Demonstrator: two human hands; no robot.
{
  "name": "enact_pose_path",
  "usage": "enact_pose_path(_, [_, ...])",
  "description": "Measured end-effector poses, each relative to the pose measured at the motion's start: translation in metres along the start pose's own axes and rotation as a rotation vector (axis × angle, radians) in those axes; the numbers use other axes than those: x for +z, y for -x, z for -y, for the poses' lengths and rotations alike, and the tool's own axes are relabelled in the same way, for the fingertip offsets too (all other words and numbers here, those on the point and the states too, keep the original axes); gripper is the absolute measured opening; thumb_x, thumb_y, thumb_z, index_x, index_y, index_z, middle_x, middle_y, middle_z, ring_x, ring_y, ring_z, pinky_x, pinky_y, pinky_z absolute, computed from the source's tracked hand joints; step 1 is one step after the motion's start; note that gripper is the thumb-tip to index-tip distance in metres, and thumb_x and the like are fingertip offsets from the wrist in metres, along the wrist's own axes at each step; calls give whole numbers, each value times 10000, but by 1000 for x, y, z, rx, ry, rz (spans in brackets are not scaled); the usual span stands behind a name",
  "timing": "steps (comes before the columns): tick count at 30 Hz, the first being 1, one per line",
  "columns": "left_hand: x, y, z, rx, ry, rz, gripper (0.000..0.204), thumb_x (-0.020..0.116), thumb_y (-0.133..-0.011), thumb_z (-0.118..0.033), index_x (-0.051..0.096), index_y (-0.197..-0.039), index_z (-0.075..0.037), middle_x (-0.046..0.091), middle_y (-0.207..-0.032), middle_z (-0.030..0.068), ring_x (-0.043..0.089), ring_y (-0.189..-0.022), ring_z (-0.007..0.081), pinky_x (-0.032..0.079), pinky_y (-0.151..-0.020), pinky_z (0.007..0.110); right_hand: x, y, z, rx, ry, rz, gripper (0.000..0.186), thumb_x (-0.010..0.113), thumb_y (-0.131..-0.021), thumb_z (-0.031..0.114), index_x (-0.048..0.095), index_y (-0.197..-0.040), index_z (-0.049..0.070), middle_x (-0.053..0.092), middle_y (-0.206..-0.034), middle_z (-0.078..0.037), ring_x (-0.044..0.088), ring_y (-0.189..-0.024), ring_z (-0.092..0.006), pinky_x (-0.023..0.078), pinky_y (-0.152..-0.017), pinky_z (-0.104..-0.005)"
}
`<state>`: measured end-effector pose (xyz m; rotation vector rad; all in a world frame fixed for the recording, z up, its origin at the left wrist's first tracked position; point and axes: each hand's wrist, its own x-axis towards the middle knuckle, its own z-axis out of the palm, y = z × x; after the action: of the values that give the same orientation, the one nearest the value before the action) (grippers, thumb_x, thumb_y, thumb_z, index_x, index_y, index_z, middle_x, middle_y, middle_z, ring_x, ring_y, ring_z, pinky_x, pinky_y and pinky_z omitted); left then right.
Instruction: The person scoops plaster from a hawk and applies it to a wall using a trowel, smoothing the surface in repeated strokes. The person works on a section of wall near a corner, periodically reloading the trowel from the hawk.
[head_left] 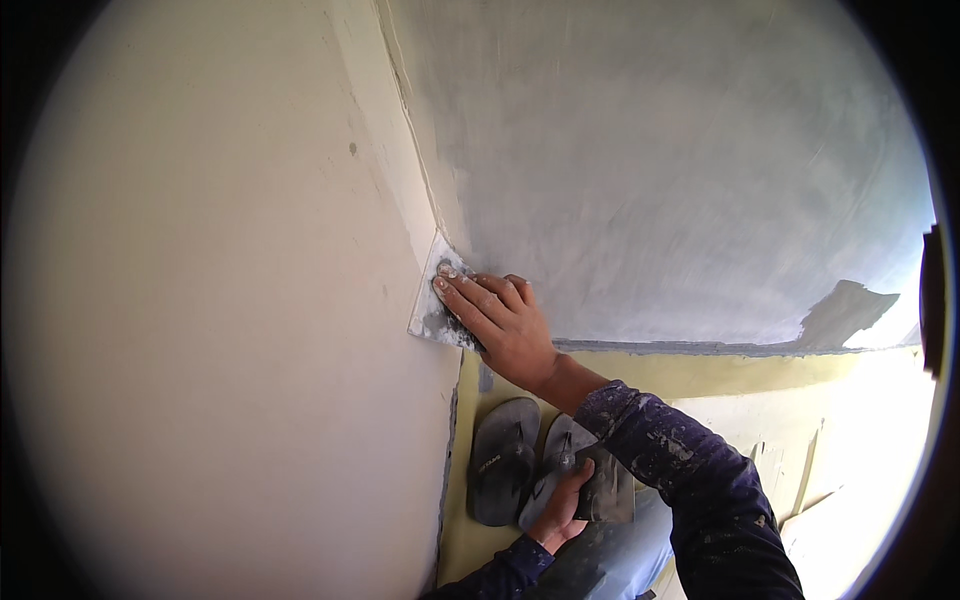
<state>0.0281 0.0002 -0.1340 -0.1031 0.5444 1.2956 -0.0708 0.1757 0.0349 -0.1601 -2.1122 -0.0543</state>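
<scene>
My right hand (505, 325) grips a white-smeared flat putty blade (430, 318), fingertips pressed on its face, against the inside corner between the cream wall (220, 300) and the grey skimmed wall (650, 170). A thin ridge of pale filler runs up the corner above the blade. Lower down, my left hand (560, 510) holds a dark flat plate (610, 485), its thumb on the surface and part of it hidden behind my right sleeve. Both my dark sleeves are speckled with white.
A pair of grey flip-flops (500, 465) lies at the corner's foot on a yellowish surface (725, 375). A pale blue-grey item, partly hidden, is at the bottom beside my arms. At the lower right are bright pale boards (800, 465) with thin strips; a dark edge stands at the far right.
</scene>
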Motion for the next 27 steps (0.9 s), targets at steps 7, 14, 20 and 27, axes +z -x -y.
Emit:
enact_pose_path(7, [-15,-4,15,-20,-1,23,380,601,-1009,-359,607,-1233,-52,704,-1134,57,680,-1031,167,532,-949,342,10,63,6,37,-10,251,768,623,-759,-26,460,-1489,150,537,-1414,-14,502,-1239,-245,402,-1018,-431])
enact_pose_path(14, [-21,-3,15,25,114,130,338,523,-1049,-332,609,-1222,-55,697,-1149,76,675,-1031,184,528,-925,339,-89,73,14,601,-659,547,671,623,-843,11,466,-1485,130,569,-1391,-110,560,-1202,-282,477,-956,-424])
enact_pose_path(20, [17,12,-26,-57,496,456,336,505,-1056,-311,575,-1268,-60,671,-1198,85,670,-1053,186,549,-933,369,-203,79,22,361,-631,537,631,682,-862,78,530,-1451,248,582,-1370,-95,593,-1156,-276,531,-929,-417])
enact_pose_path(27, [36,36,-55,-14,373,443,444,454,-1067,-344,522,-1349,-7,617,-1297,184,644,-1149,297,549,-973,426,-225,103,45,2,-170,758,678,697,-834,137,529,-1401,469,478,-1415,0,510,-1219,-246,512,-979,-370])
